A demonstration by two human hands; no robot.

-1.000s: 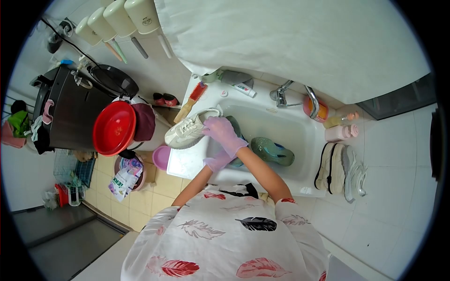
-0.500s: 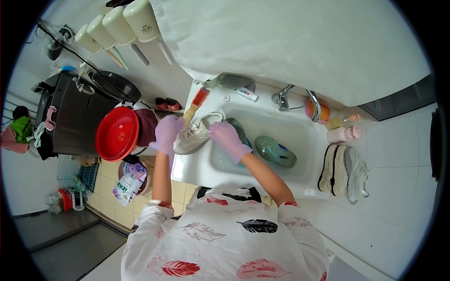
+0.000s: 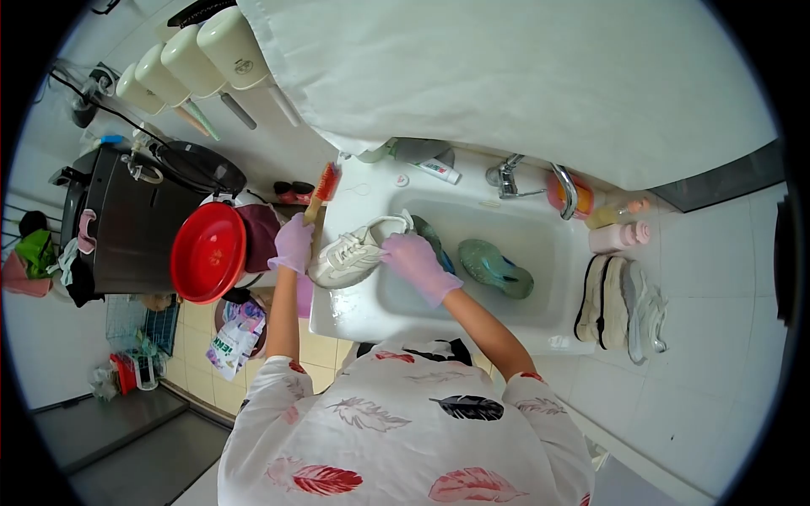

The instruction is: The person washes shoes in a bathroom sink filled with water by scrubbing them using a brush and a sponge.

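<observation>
My left hand, in a thin pink glove, is closed around the wooden handle of a brush with red bristles. The brush points up, just left of the basin's ledge. A white lace-up shoe rests on the left ledge of the white basin. My right hand, gloved too, grips the shoe at its right side; the fingertips are partly hidden. Two green slippers, one of them in full view, lie in the water to the right of that hand.
A chrome faucet and a toothpaste tube are at the basin's back. Bottles, insoles and white laces lie right. A red bowl and detergent bag stand left.
My left hand has moved off to the left, from beside the shoe to the brush, and has taken it up by the handle. The brush has shifted left. My right hand stays at the shoe.
</observation>
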